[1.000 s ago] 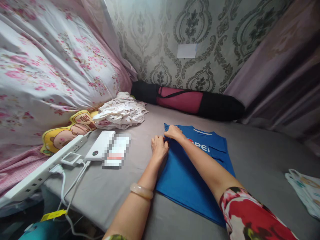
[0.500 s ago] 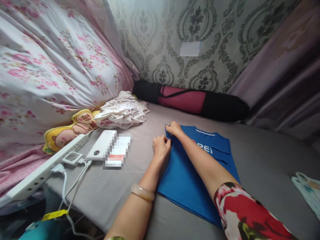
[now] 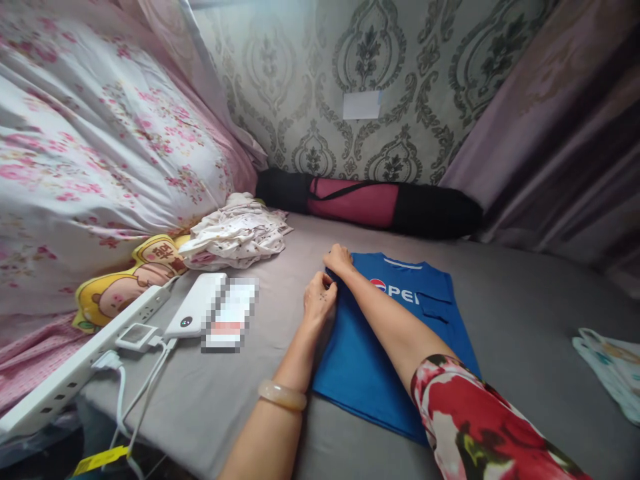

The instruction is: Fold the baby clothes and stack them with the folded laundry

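Observation:
A blue T-shirt (image 3: 373, 353) with a round logo and white letters lies flat on the grey sheet, its collar toward the wall. On its left edge, my left hand (image 3: 320, 298) is closed, pinching the cloth. Just beyond, near the upper left corner of the shirt, my right hand (image 3: 339, 259) grips the same edge with bent fingers. My right forearm crosses over the shirt and covers part of the print. Part of a sleeve is folded over the right side of the chest.
Left of the shirt are a phone (image 3: 233, 313), a white power bank (image 3: 197, 307), a power strip (image 3: 85, 360) with cables, a cartoon cushion (image 3: 125, 287) and crumpled cloth (image 3: 237, 230). A black and pink bag (image 3: 355, 200) lies along the wall. Another cloth (image 3: 610, 370) lies at right.
The view has shifted slightly, so the scene sits a little further left. Both hands stay on the left edge of the shirt, and more of the logo shows.

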The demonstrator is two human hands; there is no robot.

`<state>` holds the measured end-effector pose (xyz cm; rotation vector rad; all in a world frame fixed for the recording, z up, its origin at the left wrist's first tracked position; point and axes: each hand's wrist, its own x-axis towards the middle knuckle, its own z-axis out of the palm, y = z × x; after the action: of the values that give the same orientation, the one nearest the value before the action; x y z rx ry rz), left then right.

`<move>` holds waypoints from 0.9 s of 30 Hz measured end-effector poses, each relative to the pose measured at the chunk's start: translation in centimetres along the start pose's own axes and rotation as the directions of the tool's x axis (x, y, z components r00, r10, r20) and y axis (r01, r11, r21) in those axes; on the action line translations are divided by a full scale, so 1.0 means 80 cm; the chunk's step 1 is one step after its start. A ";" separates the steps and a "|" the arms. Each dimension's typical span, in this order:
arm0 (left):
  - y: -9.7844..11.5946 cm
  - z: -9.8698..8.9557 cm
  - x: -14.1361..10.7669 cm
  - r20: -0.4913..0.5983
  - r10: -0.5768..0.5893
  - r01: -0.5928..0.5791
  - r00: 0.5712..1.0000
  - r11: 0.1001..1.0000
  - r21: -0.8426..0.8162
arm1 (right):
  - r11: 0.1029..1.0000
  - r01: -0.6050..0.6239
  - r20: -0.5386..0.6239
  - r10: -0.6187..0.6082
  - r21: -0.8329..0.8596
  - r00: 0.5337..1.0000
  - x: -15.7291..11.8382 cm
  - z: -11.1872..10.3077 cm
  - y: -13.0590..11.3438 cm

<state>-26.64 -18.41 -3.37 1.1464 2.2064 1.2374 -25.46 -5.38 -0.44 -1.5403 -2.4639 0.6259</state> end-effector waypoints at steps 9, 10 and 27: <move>0.014 -0.018 -0.032 0.156 -0.067 0.018 0.985 0.955 0.296 | 0.794 -0.120 0.060 0.104 0.596 0.993 -0.006 -0.028 0.040; 0.019 -0.024 -0.041 0.202 -0.080 0.001 0.976 0.931 0.364 | 0.762 -0.127 0.071 0.107 0.635 0.992 -0.009 -0.033 0.042; 0.068 -0.066 -0.108 0.580 0.062 -0.362 0.812 0.834 0.418 | 0.416 -0.174 0.116 0.161 0.893 0.980 -0.049 -0.102 0.114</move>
<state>-22.23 -26.55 3.43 1.7444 2.0146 0.2754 -13.30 -3.29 3.23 -1.2368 -1.4007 1.6480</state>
